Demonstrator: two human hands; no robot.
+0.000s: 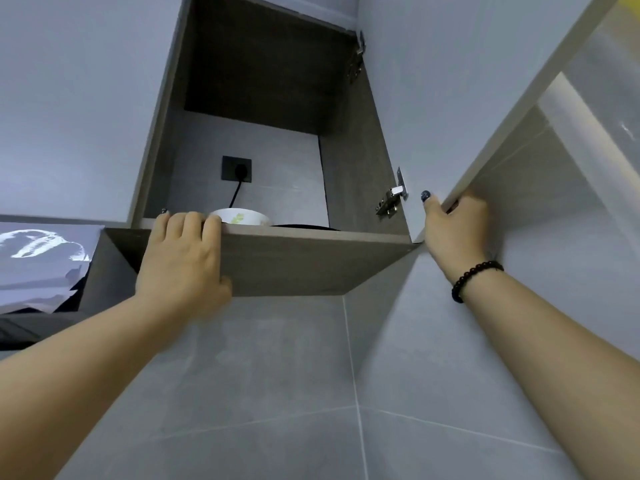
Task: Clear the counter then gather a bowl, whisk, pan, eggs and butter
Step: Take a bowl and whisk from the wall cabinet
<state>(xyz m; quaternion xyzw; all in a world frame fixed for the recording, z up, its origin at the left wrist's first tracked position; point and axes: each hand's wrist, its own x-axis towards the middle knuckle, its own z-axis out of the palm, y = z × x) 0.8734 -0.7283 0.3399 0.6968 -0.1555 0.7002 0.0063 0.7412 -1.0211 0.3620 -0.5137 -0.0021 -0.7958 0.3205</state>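
Open wall cabinet shelf (pixel 311 261), white bowl (pixel 242 216) on it, dark flat item (pixel 301 226) beside

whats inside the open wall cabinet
A white bowl with a green pattern, a dark flat item beside it, and a black plug in a socket on the back wall. The cabinet floor hides everything lower, and the left hand covers part of the edge.

The open cabinet (pixel 263 98) is roomy above the bowl (pixel 240 216); a cord (pixel 235 195) hangs behind it.
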